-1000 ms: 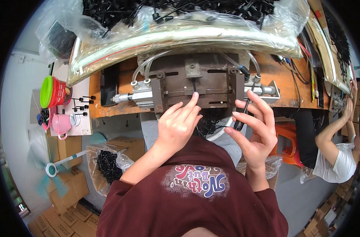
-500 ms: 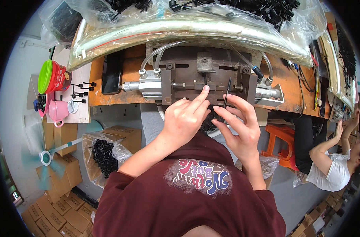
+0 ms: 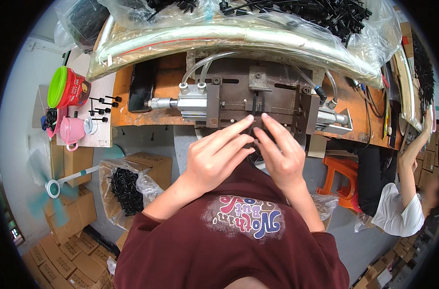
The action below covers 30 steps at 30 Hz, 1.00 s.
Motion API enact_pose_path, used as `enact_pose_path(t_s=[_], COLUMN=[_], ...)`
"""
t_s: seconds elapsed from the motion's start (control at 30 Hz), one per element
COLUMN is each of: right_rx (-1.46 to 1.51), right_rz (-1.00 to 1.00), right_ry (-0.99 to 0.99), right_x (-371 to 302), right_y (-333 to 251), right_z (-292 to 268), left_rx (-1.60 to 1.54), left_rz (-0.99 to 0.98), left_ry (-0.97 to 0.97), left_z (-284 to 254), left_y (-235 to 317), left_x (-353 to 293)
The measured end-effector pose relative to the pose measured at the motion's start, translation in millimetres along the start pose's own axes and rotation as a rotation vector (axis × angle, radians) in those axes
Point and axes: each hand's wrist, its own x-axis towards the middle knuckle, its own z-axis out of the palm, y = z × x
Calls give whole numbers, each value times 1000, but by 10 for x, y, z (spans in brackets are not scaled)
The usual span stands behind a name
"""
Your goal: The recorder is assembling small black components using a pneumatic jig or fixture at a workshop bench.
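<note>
Lining up a slim black part (image 3: 255, 102), looks like, at twelve o'clock from the hands over the dark metal fixture (image 3: 285, 98), long axis running six to twelve, far end aimed at twelve. Left hand (image 3: 213, 161)'s half-open, right hand (image 3: 283, 161) loosely curled, can't tell if either grips it. Next move probably wants steady alignment.

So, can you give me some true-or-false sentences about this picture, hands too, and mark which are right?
1. The left hand and right hand are far apart. False: they are close together by the metal fixture.
2. The bucket is red and green. True.
3. The pink cup is on the floor. False: it is on the pale table.
4. The stool is orange. True.
</note>
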Motion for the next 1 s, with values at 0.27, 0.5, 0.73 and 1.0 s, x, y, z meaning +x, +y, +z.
enact_pose_path(t_s=[0.27,0.5,0.73,1.0], right_rx=[-208,-235,343,1344], right_rz=[-57,-82,323,759], right_ry=[-131,-126,-117,-136], right_x=[125,166,215,431], right_y=[-30,-68,-59,-43], right_z=[59,64,-113,-328], left_rx=[-250,-954,-1214,-1298], left_rz=[-175,-595,-643,-574], left_ry=[103,59,-45,-178], left_z=[-111,-139,-142,-153], left_y=[65,60,62,116], left_x=[-57,-86,-102,-61])
